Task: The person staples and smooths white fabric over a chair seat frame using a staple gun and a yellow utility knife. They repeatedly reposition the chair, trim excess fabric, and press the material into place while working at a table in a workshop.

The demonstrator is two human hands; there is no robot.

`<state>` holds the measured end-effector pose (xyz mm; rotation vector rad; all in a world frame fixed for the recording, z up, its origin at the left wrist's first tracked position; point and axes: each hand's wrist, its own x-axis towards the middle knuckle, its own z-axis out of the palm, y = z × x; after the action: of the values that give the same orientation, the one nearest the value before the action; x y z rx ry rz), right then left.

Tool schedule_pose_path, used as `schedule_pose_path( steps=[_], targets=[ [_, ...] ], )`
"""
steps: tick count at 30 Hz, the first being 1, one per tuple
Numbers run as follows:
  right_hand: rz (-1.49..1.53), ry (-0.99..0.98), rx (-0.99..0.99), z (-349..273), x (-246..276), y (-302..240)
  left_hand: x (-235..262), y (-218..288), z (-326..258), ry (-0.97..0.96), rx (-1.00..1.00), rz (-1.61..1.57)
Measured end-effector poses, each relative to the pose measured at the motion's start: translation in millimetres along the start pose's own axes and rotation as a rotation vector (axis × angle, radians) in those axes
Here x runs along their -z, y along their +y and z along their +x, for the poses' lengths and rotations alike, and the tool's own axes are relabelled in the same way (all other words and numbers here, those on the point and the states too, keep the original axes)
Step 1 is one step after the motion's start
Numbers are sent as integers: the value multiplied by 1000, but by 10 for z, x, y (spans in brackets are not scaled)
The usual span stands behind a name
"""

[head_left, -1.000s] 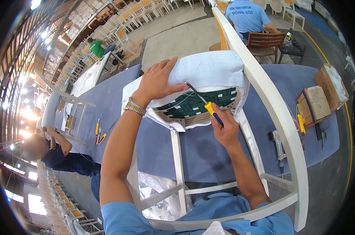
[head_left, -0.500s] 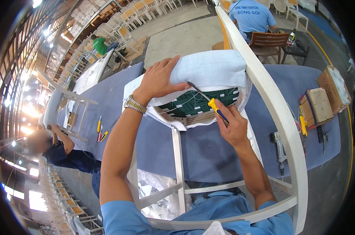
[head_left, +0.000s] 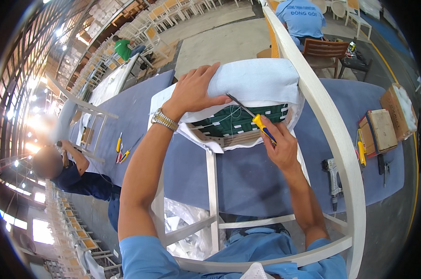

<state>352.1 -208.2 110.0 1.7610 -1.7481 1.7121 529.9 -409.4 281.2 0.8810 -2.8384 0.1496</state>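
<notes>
A pale wooden chair frame (head_left: 344, 153) lies tipped over, its light blue-white seat fabric (head_left: 254, 79) wrapped over the padding. Below the fabric edge, green woven webbing (head_left: 220, 124) and loose pale threads show inside the seat. My left hand (head_left: 194, 94) rests spread on the fabric, thumb stretched toward the screwdriver's tip. In my right hand (head_left: 282, 146), a screwdriver (head_left: 258, 122) with a yellow and blue handle is gripped, its metal shaft pointing up and left. The tip meets the fabric edge beside my left thumb.
The chair lies on a blue-grey padded table (head_left: 247, 186). At right are a staple gun (head_left: 332, 181), a yellow-handled tool (head_left: 361, 153) and cardboard boxes (head_left: 398, 111). Hand tools (head_left: 122, 151) lie at left, near a co-worker (head_left: 82, 172) handling another chair. Another person (head_left: 301, 21) sits beyond.
The view has shifted slightly, so the chair and both hands appear a little farther right. The screwdriver tip stays by my left thumb, and my grip is unchanged.
</notes>
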Motion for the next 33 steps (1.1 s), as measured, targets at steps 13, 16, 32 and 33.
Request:
schedule_pose_path(
  steps=[13, 16, 32, 33],
  targets=[
    [1129, -449, -677, -23, -474, 735, -4, 2, 35, -98, 33, -20],
    [1378, -477, -823, -58, -533, 737, -10, -36, 63, -85, 11, -21],
    [1037, -238, -727, -288, -682, 392, -106, -39, -86, 34, -42, 10],
    [1038, -221, -732, -265, -652, 289, -107, -23, -121, 33, -36, 21]
  ],
)
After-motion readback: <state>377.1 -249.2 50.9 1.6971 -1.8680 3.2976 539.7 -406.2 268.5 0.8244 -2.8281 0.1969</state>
